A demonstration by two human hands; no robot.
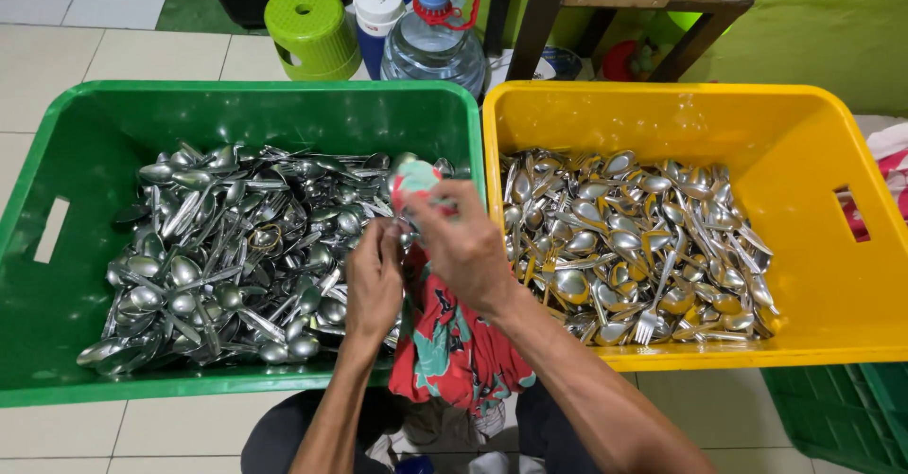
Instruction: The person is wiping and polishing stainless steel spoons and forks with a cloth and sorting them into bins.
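Nearest me, my left hand (374,280) had its fingers closed around the red patterned cloth (452,342), which hung over the near rims between the two crates. My right hand (463,242) pinched the cloth's upper end around something small that I could not make out. Left lay the green plastic crate (57,342) of steel spoons (227,247); right, the yellow plastic crate (823,152) of spoons and forks (634,242). Farther off stood a clear water bottle (433,43).

Red-and-teal patterned cloth (452,342), green crate (57,152), yellow crate (832,133)
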